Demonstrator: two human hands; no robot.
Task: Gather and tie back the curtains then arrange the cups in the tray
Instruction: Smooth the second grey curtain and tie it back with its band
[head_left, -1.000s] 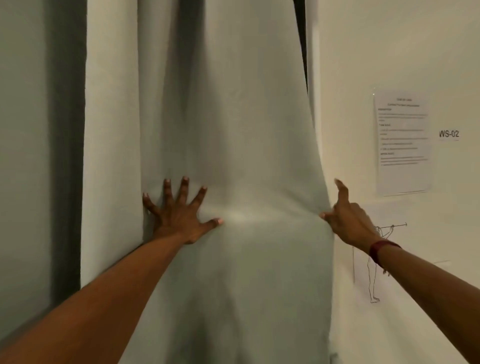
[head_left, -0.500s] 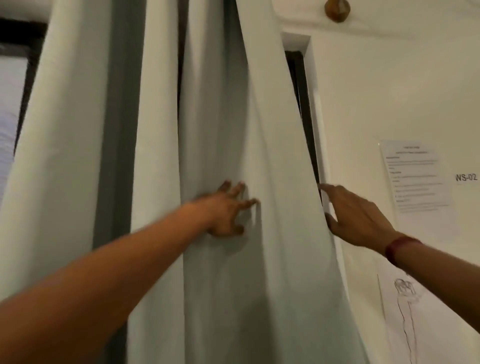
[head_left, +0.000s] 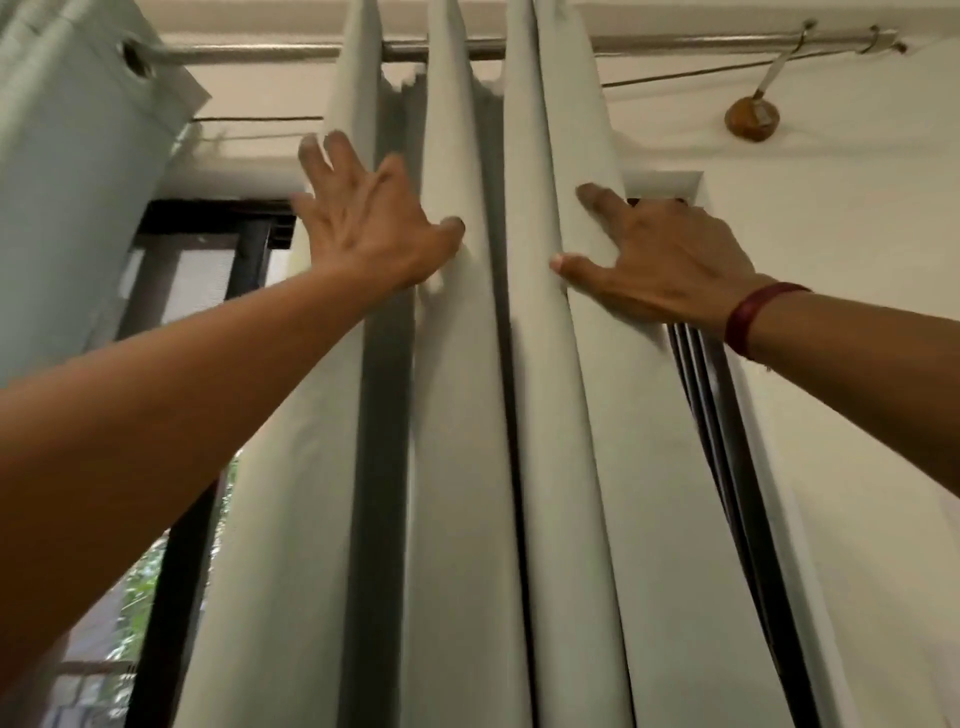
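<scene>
The pale grey-green curtain (head_left: 467, 467) hangs in deep upright folds from a metal rod (head_left: 675, 42) just under the ceiling, bunched toward the right side of the window. The left hand (head_left: 369, 223) is released: its fingers are spread and press flat on the left folds, the thumb tucked into a crease. The right hand (head_left: 660, 260), with a red band (head_left: 748, 317) on the wrist, lies on the rightmost fold with forefinger and thumb straight; its other fingers are hidden past the edge, so whether it grips the cloth cannot be told. A second curtain (head_left: 67, 156) hangs at upper left. Between the two shows a dark window frame (head_left: 249, 249) with greenery (head_left: 140, 582) beyond. On the white wall (head_left: 857, 312) at right sits a round wooden knob (head_left: 750, 122).
</scene>
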